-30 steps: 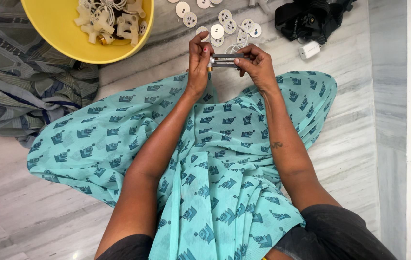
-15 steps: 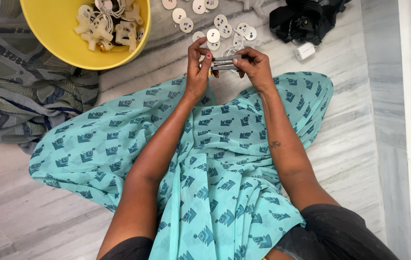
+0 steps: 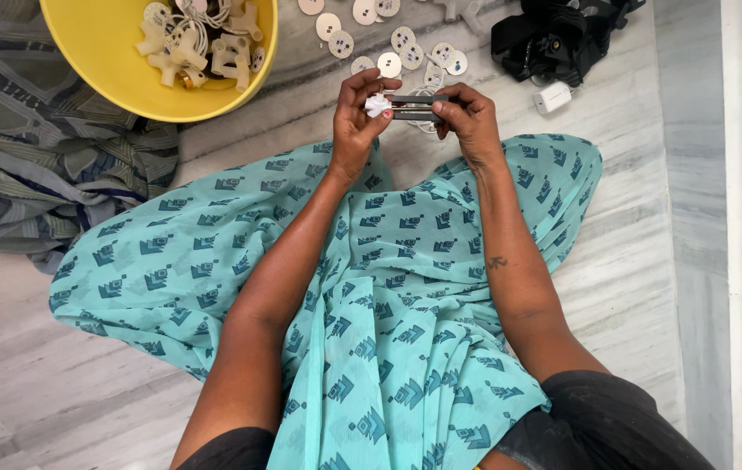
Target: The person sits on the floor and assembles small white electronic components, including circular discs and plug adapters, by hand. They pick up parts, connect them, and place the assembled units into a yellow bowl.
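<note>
We are looking straight down at two bare hands working above a lap draped in teal patterned cloth (image 3: 371,287). The left hand (image 3: 355,126) has its fingers (image 3: 369,84) curled and pinched on a small white piece (image 3: 377,105), pressing it against the end of a slim dark metal tool (image 3: 414,108). The right hand (image 3: 468,117) clamps the other end of that same tool, fingers wrapped over the top, thumb underneath. So the tool sits level between both hands, just above the far edge of the teal cloth, with the white piece at its left tip.

Beyond the tool, on the marble floor (image 3: 641,261), lies a scatter of round white discs (image 3: 388,63), some partly hidden by the fingers. To the left of the tool and farther out sits a yellow bowl (image 3: 119,83) holding cream plastic fittings (image 3: 197,43) and coiled white wire. Left of the bowl, a grey patterned cloth (image 3: 23,165) is bunched on the floor. To the right of the tool and farther out we see a black strapped device (image 3: 562,35), with a small white adapter block (image 3: 550,97) just beside it.
</note>
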